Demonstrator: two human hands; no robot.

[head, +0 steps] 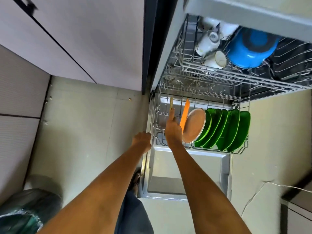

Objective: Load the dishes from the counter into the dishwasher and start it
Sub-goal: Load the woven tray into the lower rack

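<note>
Dishwasher door point(189, 174) is lying open and flat, with both racks pulled out over it.

Lower rack point(243, 150): 5 green plates point(224, 130) are standing on edge in a row along the right half, leaning left. A pink plate point(195, 125) is standing just left of them, touching the nearest green one. An orange board point(184, 114) is standing on edge beside the pink plate.

Right hand point(173, 127) is reaching into the left part of the lower rack, fingers curled around a thin yellowish item point(171, 103) that is sticking up past the fingertips. The item is blurred; it is possibly a utensil or a stick. It is standing just left of the orange board, apart from it.

Left hand point(142, 140) is hovering at the left front corner of the lower rack, fingers curled under and out of view. Whether it is gripping the rack edge cannot be told.

Upper rack point(236, 78): a blue bowl point(251, 48) is sitting upturned near the middle. 3 or so white cups point(208, 42) are lying at its left, toward the rack's left edge.

A foot in a sandal point(135, 179) is standing at the door's left edge. A bin with a dark liner point(28, 211) is standing on the floor at lower left.
</note>
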